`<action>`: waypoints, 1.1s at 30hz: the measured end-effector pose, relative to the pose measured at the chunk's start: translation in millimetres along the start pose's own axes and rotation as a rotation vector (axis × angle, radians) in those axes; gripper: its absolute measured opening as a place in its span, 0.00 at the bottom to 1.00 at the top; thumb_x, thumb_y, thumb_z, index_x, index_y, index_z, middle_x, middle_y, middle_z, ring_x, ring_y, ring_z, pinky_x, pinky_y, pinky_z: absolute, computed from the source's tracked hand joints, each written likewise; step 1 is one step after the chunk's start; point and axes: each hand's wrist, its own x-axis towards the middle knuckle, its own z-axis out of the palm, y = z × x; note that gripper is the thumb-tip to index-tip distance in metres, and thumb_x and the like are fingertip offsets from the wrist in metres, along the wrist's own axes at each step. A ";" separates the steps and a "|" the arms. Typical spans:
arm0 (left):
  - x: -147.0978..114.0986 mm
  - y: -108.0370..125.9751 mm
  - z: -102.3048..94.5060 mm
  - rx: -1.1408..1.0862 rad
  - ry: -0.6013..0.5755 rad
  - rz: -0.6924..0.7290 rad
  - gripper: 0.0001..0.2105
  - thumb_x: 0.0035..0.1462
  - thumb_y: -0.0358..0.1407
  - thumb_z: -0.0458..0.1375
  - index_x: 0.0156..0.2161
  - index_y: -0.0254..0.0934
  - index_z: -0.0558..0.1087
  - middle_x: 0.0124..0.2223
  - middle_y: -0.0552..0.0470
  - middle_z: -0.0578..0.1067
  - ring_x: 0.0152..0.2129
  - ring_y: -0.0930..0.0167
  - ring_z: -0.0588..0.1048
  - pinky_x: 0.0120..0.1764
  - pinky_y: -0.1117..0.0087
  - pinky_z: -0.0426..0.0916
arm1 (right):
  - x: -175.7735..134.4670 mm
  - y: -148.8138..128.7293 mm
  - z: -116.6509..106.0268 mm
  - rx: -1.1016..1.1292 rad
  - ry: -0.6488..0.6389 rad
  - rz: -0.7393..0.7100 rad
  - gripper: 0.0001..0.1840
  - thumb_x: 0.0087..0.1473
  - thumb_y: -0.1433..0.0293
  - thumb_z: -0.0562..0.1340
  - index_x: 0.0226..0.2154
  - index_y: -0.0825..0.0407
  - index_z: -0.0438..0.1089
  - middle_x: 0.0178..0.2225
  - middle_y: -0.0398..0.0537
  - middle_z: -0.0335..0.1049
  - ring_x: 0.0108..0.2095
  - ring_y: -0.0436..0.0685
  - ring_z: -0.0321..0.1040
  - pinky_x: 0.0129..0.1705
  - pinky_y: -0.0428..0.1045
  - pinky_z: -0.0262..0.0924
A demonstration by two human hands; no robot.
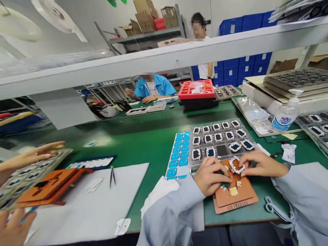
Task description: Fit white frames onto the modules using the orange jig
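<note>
My right hand (262, 164) pinches a small white frame part (236, 165) by its right side, over the far edge of an orange-brown fixture plate (238, 200). Resting on that plate's left side, my left hand (211, 176) has its fingers bent and drawn together; what lies under the fingertips is hidden. A yellow patch (233, 190) and small pale tabs show on the plate. Just behind it sits a clear tray (247, 131) with rows of white-framed dark parts. A sheet of blue stickers (180, 150) lies left of the tray.
At left, a co-worker's hands are by another orange fixture (48, 186) and a parts tray (33, 172). Tweezers (112, 177) lie on white paper (102, 212). A pump bottle (285, 114) stands back right. A shelf beam (153, 65) crosses overhead. Two people are beyond the table.
</note>
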 end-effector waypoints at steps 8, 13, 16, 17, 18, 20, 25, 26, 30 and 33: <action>0.1 -1.6 3.6 -0.043 0.080 -0.009 0.09 0.64 0.40 0.55 0.42 0.42 0.78 0.38 0.53 0.82 0.38 0.68 0.72 0.47 0.62 0.60 | -1.5 0.4 1.4 -0.045 0.027 -0.071 0.14 0.57 0.56 0.64 0.36 0.50 0.75 0.22 0.41 0.69 0.20 0.49 0.64 0.24 0.44 0.60; 0.4 0.5 2.9 -0.032 0.100 0.043 0.10 0.65 0.41 0.55 0.40 0.41 0.77 0.41 0.53 0.82 0.40 0.68 0.73 0.47 0.62 0.60 | -2.3 2.6 -2.6 -0.154 0.159 -0.163 0.13 0.58 0.58 0.64 0.35 0.51 0.74 0.26 0.45 0.69 0.22 0.49 0.61 0.23 0.44 0.58; -0.3 0.1 6.3 -0.051 0.172 0.103 0.15 0.61 0.49 0.58 0.39 0.39 0.78 0.41 0.52 0.82 0.43 0.65 0.72 0.47 0.61 0.60 | -2.3 2.7 -2.8 -0.162 0.204 -0.235 0.11 0.59 0.61 0.65 0.36 0.53 0.73 0.31 0.49 0.70 0.25 0.50 0.64 0.24 0.44 0.60; -0.7 -0.3 7.9 -0.054 0.187 0.114 0.17 0.60 0.51 0.58 0.39 0.39 0.78 0.41 0.51 0.82 0.43 0.64 0.71 0.47 0.61 0.59 | -2.3 2.3 -2.8 -0.163 0.203 -0.236 0.11 0.58 0.61 0.65 0.37 0.52 0.73 0.34 0.50 0.70 0.27 0.51 0.66 0.25 0.44 0.62; -1.1 -0.7 9.5 -0.054 0.196 0.119 0.18 0.60 0.53 0.57 0.39 0.39 0.78 0.40 0.51 0.82 0.43 0.64 0.71 0.47 0.60 0.59 | -2.4 1.9 -2.8 -0.163 0.192 -0.233 0.11 0.57 0.61 0.66 0.38 0.52 0.73 0.36 0.51 0.70 0.29 0.52 0.67 0.26 0.44 0.64; -2.1 -1.1 11.6 -0.056 0.193 0.113 0.19 0.60 0.54 0.57 0.39 0.40 0.78 0.40 0.50 0.82 0.43 0.63 0.71 0.46 0.59 0.59 | -2.7 1.3 -2.8 -0.173 0.154 -0.218 0.13 0.56 0.60 0.67 0.38 0.51 0.73 0.40 0.53 0.70 0.35 0.54 0.70 0.30 0.46 0.67; -3.7 0.2 10.1 -0.052 0.168 0.103 0.17 0.59 0.52 0.58 0.39 0.41 0.78 0.42 0.50 0.81 0.45 0.62 0.70 0.47 0.58 0.60 | -3.7 3.3 -2.4 -0.218 0.102 -0.216 0.15 0.55 0.59 0.68 0.40 0.51 0.73 0.47 0.55 0.72 0.42 0.59 0.73 0.38 0.49 0.70; -3.8 0.6 9.7 -0.052 0.172 0.102 0.17 0.59 0.52 0.58 0.39 0.41 0.78 0.42 0.49 0.81 0.45 0.62 0.70 0.47 0.58 0.60 | -3.8 3.9 -2.4 -0.227 0.108 -0.228 0.15 0.55 0.59 0.67 0.41 0.51 0.73 0.47 0.55 0.73 0.43 0.59 0.74 0.39 0.49 0.70; -2.9 2.6 9.4 -0.064 0.169 0.088 0.16 0.58 0.52 0.59 0.39 0.42 0.79 0.40 0.49 0.81 0.44 0.62 0.71 0.46 0.58 0.61 | -3.2 3.2 -1.7 -0.262 0.169 -0.307 0.14 0.55 0.61 0.68 0.41 0.51 0.73 0.44 0.54 0.76 0.44 0.60 0.74 0.44 0.51 0.69; -0.7 6.1 6.7 -0.046 0.189 0.075 0.17 0.57 0.53 0.59 0.37 0.41 0.79 0.37 0.50 0.81 0.42 0.63 0.73 0.45 0.59 0.62 | -1.4 -2.9 3.9 -0.246 0.214 -0.394 0.15 0.54 0.61 0.69 0.41 0.51 0.73 0.42 0.54 0.77 0.42 0.59 0.74 0.43 0.52 0.68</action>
